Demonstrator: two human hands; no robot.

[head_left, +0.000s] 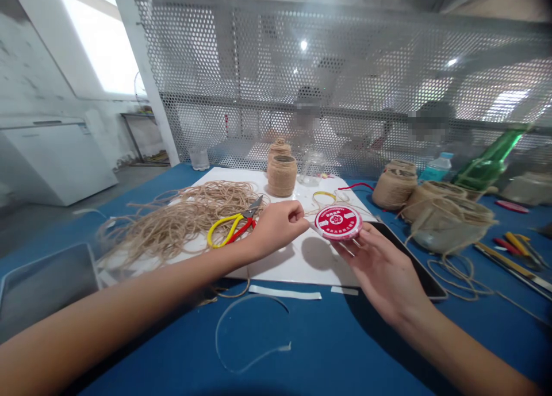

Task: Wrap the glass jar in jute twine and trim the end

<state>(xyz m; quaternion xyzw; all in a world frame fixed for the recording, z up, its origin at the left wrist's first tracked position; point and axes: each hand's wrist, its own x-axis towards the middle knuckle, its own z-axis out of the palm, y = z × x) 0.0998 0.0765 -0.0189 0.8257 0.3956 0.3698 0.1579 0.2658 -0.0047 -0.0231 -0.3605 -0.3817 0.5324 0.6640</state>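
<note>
My right hand (386, 269) holds a roll of tape (338, 222) by its edge, its round red-and-white label facing up. A short pale strip leads from the roll's left side to my left hand (278, 226), whose fingers are closed in a pinch on the tape's end. Just left of that hand, scissors (235, 228) with one yellow and one red handle rest on a heap of loose jute twine (190, 218). Both hands are above a white board (302, 272).
Twine-wrapped jars (282, 177) stand at the board's back; more (394, 186) stand at the right near a green bottle (491, 160). Tape strips (284, 293) and a clear curled band (224, 341) lie on the blue table (181, 350). A perforated metal screen (259, 68) rises behind.
</note>
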